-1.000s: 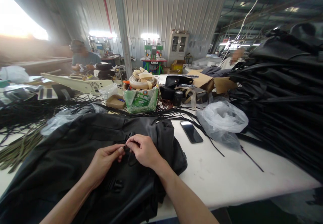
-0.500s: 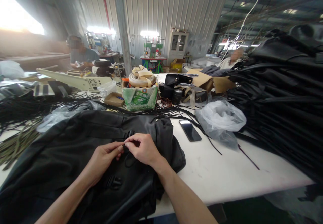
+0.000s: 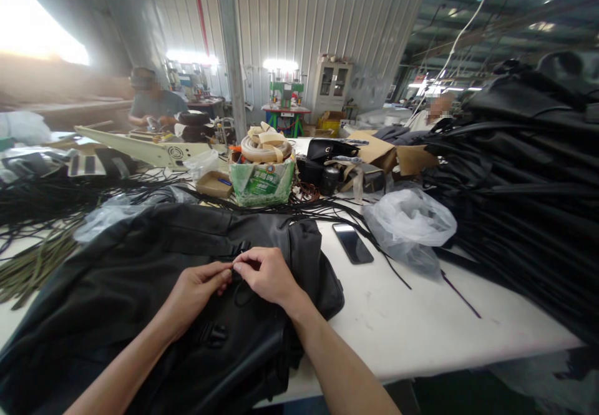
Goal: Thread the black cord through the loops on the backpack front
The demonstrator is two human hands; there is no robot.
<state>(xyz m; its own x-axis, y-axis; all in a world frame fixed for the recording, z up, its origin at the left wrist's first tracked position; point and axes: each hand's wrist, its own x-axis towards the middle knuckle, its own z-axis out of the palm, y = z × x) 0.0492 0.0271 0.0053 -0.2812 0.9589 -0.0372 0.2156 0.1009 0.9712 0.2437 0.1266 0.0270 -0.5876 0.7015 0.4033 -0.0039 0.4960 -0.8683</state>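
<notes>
A large black bag point(image 3: 140, 265) lies flat before me, with dark buckles on it. Over its upper part, my left hand point(image 3: 203, 284) and my right hand point(image 3: 264, 274) meet, thumb and finger of each pinched together. Between them they grip a thin black cord point(image 3: 242, 294), whose loop hangs just below the right fingers. The exact bit in the fingertips is too small to make out. A black side-release buckle point(image 3: 214, 335) rests on the bag below my hands, and another buckle point(image 3: 242, 248) sits just above them.
On the white table point(image 3: 397, 327) lie a phone point(image 3: 352, 243) and a clear plastic bag point(image 3: 412, 221). Black material is piled high point(image 3: 524, 203) at the right. Behind the bag stand a green box point(image 3: 262, 184) with webbing rolls and bundled black cords point(image 3: 337, 206). Two people sit farther back.
The view has shifted slightly, so the background sits a little farther right. Both hands keep their pinch at nearly the same spot on the bag.
</notes>
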